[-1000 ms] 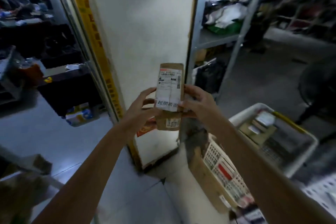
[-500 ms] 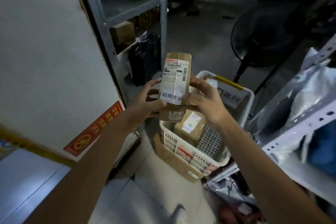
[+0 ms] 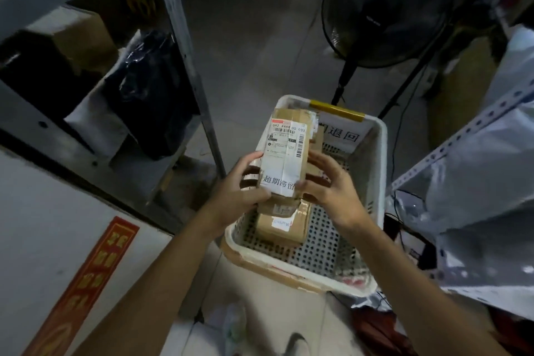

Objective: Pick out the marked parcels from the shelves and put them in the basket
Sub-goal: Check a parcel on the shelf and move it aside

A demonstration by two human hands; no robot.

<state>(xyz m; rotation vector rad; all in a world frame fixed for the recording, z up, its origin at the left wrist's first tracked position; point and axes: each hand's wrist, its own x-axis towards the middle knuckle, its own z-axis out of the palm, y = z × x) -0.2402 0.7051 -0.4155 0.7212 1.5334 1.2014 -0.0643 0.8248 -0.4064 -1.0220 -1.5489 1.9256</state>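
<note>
Left hand (image 3: 239, 193) gripped the lower left edge of the marked parcel (image 3: 284, 153), right hand (image 3: 332, 191) pinched its right edge, both holding it over the basket (image 3: 375, 167); it looked a light, stiff cardboard box, best taken by its long sides, not the smooth label.

Parcel (image 3: 291, 117): matt brown cardboard, taped along its seam.
Label (image 3: 284, 159): white paper, smooth, slightly creased.
Basket (image 3: 378, 170): white plastic with perforated walls and a dull sheen.
Shelf post (image 3: 185, 37): grey metal, matt.
Black bag (image 3: 150, 89): glossy, wrinkled plastic film.
Grey bags (image 3: 476, 182): shiny plastic film.
Floor (image 3: 254, 37): smooth, hard, grey.
</note>
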